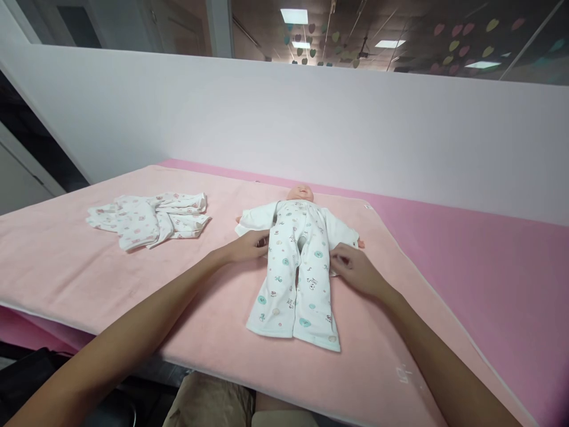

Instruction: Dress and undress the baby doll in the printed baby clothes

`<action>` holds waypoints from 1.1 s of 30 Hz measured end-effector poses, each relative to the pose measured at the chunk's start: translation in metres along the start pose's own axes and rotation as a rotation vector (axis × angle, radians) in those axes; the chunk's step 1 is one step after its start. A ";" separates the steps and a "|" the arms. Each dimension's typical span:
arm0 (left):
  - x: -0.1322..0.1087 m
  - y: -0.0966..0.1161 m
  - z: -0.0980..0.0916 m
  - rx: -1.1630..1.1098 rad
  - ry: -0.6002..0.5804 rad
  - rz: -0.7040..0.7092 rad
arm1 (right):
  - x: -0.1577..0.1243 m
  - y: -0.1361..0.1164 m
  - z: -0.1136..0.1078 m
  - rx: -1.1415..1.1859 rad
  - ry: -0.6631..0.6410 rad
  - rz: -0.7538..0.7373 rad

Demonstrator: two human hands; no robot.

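Observation:
A baby doll (301, 193) lies on its back, head away from me, in a white long-sleeved top (340, 228) with both arms spread. White printed baby trousers (287, 261) are laid over its front, waist near the chin, the two legs pointing toward me. My left hand (251, 245) is at the left edge of the trousers, closed, its fingertips partly hidden by the cloth. At the opposite edge, my right hand (358, 268) has its fingers curled and pinched against the trousers, close to the hem of the top. The doll's legs are hidden.
A crumpled white garment with a pink print (149, 219) lies at the left on the pink blanket (213, 338). A pink surface (498, 284) shows beyond the blanket's right edge. Behind stands a white wall (284, 118) with windows above. The table's front edge is close to my lap.

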State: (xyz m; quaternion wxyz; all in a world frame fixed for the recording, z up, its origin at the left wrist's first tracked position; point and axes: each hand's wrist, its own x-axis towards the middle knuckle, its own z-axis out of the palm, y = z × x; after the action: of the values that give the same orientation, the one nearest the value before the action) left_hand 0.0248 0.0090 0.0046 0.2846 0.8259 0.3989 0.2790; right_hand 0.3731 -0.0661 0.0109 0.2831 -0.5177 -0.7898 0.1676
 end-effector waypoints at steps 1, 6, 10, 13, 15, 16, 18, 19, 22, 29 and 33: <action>0.001 -0.001 -0.005 0.028 0.010 -0.032 | 0.000 0.008 -0.005 -0.071 0.115 0.093; 0.001 -0.016 -0.024 0.407 0.396 -0.341 | -0.009 0.048 -0.029 -0.396 0.259 0.576; -0.002 -0.031 -0.029 0.537 0.352 -0.527 | -0.012 0.058 -0.031 -0.402 0.062 0.702; -0.005 -0.036 -0.030 0.470 0.247 -0.567 | -0.010 0.054 -0.026 -0.363 -0.010 0.662; -0.006 -0.036 -0.033 0.364 0.219 -0.580 | -0.010 0.050 -0.026 -0.282 0.013 0.631; -0.006 -0.035 -0.035 0.288 0.235 -0.579 | -0.008 0.047 -0.027 -0.207 0.049 0.607; -0.001 -0.026 -0.040 0.116 0.352 -0.543 | -0.002 0.039 -0.033 0.005 0.184 0.528; 0.003 -0.019 -0.042 0.030 0.433 -0.495 | 0.003 0.032 -0.036 0.113 0.280 0.472; 0.023 0.017 -0.039 -0.144 0.600 -0.227 | 0.030 -0.003 -0.043 0.299 0.519 0.271; 0.032 0.077 0.005 -0.047 0.175 0.376 | 0.063 -0.080 -0.018 -0.120 0.064 -0.296; -0.003 0.045 0.015 0.003 0.237 0.333 | 0.026 -0.064 0.001 -0.091 0.112 -0.227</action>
State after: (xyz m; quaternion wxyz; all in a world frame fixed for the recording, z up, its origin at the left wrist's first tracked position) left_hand 0.0566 -0.0207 0.0249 0.1844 0.8422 0.2880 0.4167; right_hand 0.3186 -0.0681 0.0527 0.3200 -0.4459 -0.8330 0.0694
